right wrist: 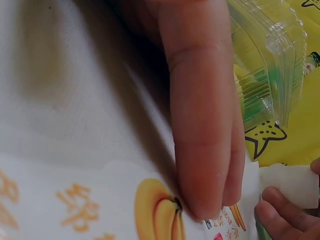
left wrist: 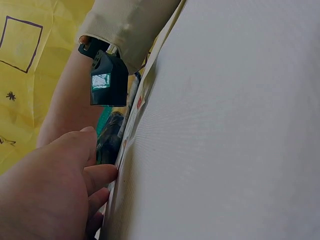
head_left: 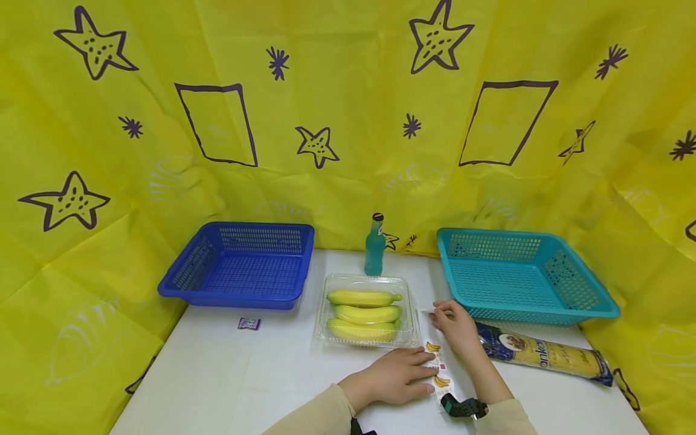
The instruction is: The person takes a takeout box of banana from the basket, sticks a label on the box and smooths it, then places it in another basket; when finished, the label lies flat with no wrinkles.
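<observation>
A white paper strip of labels printed with yellow bananas (head_left: 441, 382) lies on the table. My left hand (head_left: 399, 376) rests flat on the table, its spread fingers pressing on the strip; their fingertips (right wrist: 200, 195) loom large in the right wrist view. At the strip's far end my right hand (head_left: 459, 329) pinches a white paper piece (right wrist: 290, 185) between thumb and finger. Just left of that hand sits a clear plastic clamshell box (head_left: 410, 290) with three yellow-green bananas (head_left: 368, 314) in it. The left wrist view shows the left hand (left wrist: 45, 185) beside the tabletop.
A blue basket (head_left: 244, 296) stands at the back left, a teal basket (head_left: 535, 311) at the back right. A bottle of blue-green drink (head_left: 374, 251) stands behind the box. A long pasta packet (head_left: 549, 353) lies right of my right forearm, a small purple wrapped sweet (head_left: 249, 324) at left.
</observation>
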`<state>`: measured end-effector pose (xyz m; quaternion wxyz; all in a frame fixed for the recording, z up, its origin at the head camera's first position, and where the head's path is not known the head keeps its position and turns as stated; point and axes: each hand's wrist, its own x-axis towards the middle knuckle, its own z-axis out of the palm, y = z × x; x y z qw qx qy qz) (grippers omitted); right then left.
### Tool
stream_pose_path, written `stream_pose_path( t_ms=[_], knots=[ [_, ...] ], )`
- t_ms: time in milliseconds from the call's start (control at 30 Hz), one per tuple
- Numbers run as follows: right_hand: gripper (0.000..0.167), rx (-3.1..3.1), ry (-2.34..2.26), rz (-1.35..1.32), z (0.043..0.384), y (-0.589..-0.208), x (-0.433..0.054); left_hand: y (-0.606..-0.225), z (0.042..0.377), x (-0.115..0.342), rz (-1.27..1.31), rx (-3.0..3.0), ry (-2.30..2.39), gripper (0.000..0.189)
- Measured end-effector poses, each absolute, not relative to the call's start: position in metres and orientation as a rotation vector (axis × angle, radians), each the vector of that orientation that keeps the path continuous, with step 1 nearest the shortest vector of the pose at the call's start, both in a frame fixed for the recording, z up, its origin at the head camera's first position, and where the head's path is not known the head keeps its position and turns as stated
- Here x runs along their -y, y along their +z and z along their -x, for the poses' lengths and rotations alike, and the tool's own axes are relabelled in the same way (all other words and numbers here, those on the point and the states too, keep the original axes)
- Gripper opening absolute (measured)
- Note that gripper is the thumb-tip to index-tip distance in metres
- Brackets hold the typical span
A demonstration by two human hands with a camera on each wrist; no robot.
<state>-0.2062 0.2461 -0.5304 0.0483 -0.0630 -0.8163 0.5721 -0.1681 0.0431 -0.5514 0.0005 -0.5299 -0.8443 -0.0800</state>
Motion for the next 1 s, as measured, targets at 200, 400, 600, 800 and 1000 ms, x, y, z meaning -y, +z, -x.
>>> stream_pose_path(
  t_ms=[200,400,600,800,1000],
  knots=[
    [0.017,2.559,1.573,0.193,0.2071,-0.5306,-0.2467,-0.5509,0.1679,-0.0432,1.661,2.674,-0.261,0.048],
    [0.016,2.607,1.450,0.185,0.2070,-0.5310,-0.2465,-0.5533,0.1688,-0.0437,1.666,2.694,-0.283,0.048],
    [0.026,2.611,1.465,0.190,0.2079,-0.5327,-0.2475,-0.5551,0.1694,-0.0444,1.668,2.700,-0.286,0.048],
    [0.034,2.591,1.512,0.180,0.2049,-0.5309,-0.2507,-0.5540,0.1688,-0.0444,1.662,2.707,-0.287,0.049],
    [0.023,2.600,1.486,0.092,0.2045,-0.5312,-0.2541,-0.5542,0.1686,-0.0440,1.661,2.723,-0.296,0.049]
  ],
)
